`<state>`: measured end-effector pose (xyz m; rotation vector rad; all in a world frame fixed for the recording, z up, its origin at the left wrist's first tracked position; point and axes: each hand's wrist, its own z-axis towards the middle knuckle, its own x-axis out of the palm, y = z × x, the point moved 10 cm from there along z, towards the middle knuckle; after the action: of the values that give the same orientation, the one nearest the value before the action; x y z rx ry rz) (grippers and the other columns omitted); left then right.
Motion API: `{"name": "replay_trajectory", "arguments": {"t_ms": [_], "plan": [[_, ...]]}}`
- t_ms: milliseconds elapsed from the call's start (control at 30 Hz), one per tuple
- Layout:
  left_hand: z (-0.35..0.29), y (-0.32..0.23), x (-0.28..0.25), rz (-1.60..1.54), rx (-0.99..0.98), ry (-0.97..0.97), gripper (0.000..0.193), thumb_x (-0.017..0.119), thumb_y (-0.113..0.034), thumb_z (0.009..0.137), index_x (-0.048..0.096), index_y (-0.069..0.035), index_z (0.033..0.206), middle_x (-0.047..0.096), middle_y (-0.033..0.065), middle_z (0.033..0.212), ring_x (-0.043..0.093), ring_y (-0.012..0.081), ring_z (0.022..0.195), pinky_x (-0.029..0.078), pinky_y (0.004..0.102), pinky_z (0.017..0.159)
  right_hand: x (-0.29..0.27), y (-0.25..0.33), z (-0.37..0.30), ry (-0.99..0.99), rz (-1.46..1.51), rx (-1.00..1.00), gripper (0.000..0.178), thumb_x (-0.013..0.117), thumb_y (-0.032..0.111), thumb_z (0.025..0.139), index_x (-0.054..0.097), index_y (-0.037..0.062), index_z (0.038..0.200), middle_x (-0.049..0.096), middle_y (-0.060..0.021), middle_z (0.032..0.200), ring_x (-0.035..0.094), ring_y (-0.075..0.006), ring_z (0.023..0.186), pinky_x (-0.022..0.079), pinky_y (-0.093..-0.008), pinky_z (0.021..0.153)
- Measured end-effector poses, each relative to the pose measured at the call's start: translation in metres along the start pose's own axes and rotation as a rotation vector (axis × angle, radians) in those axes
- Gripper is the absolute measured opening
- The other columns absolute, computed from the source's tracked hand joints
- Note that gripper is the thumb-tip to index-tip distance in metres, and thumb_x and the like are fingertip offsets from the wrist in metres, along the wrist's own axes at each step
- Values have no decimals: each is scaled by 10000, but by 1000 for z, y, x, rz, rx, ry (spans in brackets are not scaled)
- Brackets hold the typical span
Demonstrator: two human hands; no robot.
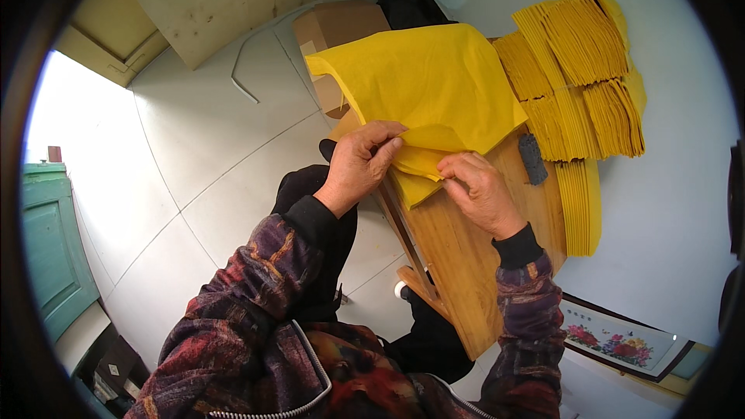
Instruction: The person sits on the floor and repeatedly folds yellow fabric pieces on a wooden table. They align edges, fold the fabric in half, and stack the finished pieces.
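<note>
A stack of large yellow paper sheets [434, 81] lies on a small wooden table [466, 240]. My left hand [358, 164] pinches the near edge of the top sheets, lifting them slightly. My right hand [479, 190] rests on the wood and presses a folded yellow corner [415, 182] at the stack's lower edge. Both forearms wear dark patterned sleeves with black cuffs.
Fanned bundles of folded yellow paper [578, 77] lie to the right of the table. A dark grey block [532, 159] sits on the table edge. A cardboard box [334, 31] stands behind the sheets. A flower picture [617, 337] lies lower right, a green door [46, 240] is on the left.
</note>
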<state>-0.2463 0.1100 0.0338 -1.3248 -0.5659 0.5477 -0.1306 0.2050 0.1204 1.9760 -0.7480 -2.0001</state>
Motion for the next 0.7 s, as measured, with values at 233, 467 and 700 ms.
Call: {"name": "replay_trajectory", "arguments": {"t_ms": [233, 467, 700], "plan": [[0, 0, 1, 14, 5, 16, 177, 600, -93, 952, 663, 18, 1076, 684, 125, 988, 648, 213, 882, 510, 288, 796, 1, -3, 1, 9, 27, 26, 90, 640, -19, 812, 600, -9, 891, 662, -123, 983, 624, -284, 925, 505, -349, 787], [1, -4, -1, 18, 20, 38, 242, 625, -183, 942, 668, 21, 1066, 690, 149, 1020, 665, 256, 886, 518, 307, 782, -10, -15, 6, -6, 140, 121, 54, 637, 3, 864, 597, 5, 900, 618, -63, 873, 590, -160, 779, 467, -269, 671], [-3, 7, 2, -45, -86, 58, 235, 683, -153, 890, 664, 30, 1035, 680, 136, 1096, 661, 247, 876, 518, 303, 779, -25, -8, 19, -114, 149, 119, 79, 652, 36, 844, 579, 4, 847, 603, -132, 802, 609, -293, 746, 472, -344, 647]]}}
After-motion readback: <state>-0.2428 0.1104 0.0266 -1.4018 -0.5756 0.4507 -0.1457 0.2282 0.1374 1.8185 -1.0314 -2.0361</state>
